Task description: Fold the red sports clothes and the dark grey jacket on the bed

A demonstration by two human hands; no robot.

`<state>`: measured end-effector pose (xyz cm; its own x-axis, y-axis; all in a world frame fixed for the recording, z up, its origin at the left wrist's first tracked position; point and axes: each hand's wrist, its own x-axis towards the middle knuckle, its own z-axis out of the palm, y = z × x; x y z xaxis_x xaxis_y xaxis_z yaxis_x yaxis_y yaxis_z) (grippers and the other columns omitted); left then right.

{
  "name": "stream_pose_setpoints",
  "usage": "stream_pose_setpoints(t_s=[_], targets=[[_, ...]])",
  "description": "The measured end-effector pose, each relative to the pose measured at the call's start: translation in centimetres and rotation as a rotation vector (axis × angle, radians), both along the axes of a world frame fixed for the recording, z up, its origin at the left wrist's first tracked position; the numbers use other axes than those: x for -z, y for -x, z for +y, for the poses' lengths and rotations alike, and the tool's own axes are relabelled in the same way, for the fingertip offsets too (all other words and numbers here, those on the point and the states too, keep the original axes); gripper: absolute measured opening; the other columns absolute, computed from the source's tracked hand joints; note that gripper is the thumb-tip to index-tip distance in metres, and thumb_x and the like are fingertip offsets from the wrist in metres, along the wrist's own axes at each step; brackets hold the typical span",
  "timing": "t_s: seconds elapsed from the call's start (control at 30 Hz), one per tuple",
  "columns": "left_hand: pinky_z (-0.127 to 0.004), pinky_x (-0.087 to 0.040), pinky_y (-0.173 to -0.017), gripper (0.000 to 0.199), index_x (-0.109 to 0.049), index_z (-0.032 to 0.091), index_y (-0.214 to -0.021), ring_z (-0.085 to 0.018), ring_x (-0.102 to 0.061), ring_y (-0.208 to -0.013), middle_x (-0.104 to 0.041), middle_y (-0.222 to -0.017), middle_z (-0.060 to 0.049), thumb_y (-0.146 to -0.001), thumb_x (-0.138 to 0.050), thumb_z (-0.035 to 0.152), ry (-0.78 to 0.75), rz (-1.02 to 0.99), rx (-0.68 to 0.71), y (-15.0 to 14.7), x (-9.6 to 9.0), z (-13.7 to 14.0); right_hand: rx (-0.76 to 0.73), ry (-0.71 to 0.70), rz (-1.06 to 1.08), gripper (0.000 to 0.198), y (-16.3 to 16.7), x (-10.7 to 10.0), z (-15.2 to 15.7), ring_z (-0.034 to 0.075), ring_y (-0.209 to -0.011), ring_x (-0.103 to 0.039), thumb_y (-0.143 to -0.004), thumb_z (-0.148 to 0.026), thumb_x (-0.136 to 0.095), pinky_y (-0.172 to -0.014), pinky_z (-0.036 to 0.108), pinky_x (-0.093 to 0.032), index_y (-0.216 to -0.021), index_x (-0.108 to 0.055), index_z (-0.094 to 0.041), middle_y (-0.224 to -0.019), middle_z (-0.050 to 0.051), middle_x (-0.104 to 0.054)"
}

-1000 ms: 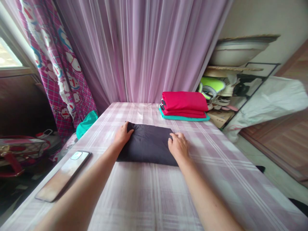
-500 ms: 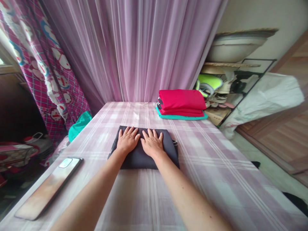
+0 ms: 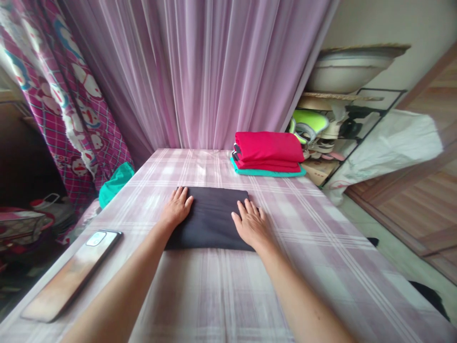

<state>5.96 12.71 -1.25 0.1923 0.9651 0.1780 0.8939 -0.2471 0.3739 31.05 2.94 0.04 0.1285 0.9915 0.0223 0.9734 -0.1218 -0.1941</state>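
A dark, nearly black folded garment (image 3: 212, 219) lies flat in a neat rectangle on the checked tablecloth (image 3: 200, 290). My left hand (image 3: 177, 207) rests palm down across its left edge, fingers stretched forward. On the opposite side, my right hand (image 3: 252, 223) lies palm down over the right edge with its fingers spread. Neither hand grips the cloth. The garment's exact kind cannot be made out while it is folded.
Folded red clothing (image 3: 269, 151) is stacked on a teal folded cloth (image 3: 285, 172) at the far right of the table. A phone (image 3: 73, 276) lies face down near the left edge. Purple curtains (image 3: 214, 71) hang behind; a shoe rack (image 3: 357, 138) stands right.
My hands have moved apart, from the middle of the dark folded garment out to its left and right edges. The garment's sides now look straighter. The view has shifted slightly.
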Motion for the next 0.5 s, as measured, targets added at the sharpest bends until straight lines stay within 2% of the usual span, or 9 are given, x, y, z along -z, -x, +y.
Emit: stream_pose_setpoints(t_s=[0.13,0.27,0.37,0.5], targets=[[-0.037,-0.023,-0.120,0.049,-0.054,0.013,-0.137,-0.022,-0.035,-0.145,-0.048,-0.151,-0.012,-0.095,-0.034,0.029,0.079,0.034,-0.056,-0.2,-0.5,0.6,0.035,-0.103,0.017,0.057,-0.8,1.1,-1.3,0.028,-0.144,-0.032,-0.100,-0.042,-0.031,-0.116,0.049,-0.023,-0.149,-0.043,-0.016,-0.158,0.015,-0.035],[-0.036,-0.033,-0.116,0.048,-0.058,0.014,-0.132,-0.023,-0.048,-0.136,-0.056,-0.143,-0.013,-0.095,-0.033,0.032,0.088,0.022,-0.091,-0.4,-1.7,0.2,0.140,-0.281,0.044,0.061,-1.4,2.2,-2.5,0.036,-0.139,-0.037,-0.096,-0.044,-0.037,-0.111,0.051,-0.030,-0.145,-0.046,-0.007,-0.153,0.025,-0.037],[-0.039,-0.036,-0.113,0.050,-0.056,0.011,-0.133,-0.026,-0.052,-0.133,-0.058,-0.140,-0.016,-0.096,-0.033,0.034,0.083,0.011,-0.127,0.4,-2.1,-1.2,0.268,-0.303,0.066,0.066,-1.5,2.1,-3.0,0.040,-0.133,-0.043,-0.095,-0.048,-0.038,-0.107,0.054,-0.032,-0.141,-0.045,-0.001,-0.143,0.031,-0.046],[-0.039,-0.034,-0.115,0.052,-0.050,0.010,-0.138,-0.025,-0.048,-0.137,-0.053,-0.145,-0.017,-0.095,-0.036,0.035,0.035,-0.019,-0.204,2.2,-1.3,-4.5,0.285,-0.299,0.080,0.061,-1.7,1.6,-3.1,0.038,-0.126,-0.049,-0.094,-0.051,-0.042,-0.106,0.051,-0.032,-0.129,-0.056,-0.004,-0.128,0.027,-0.060]])
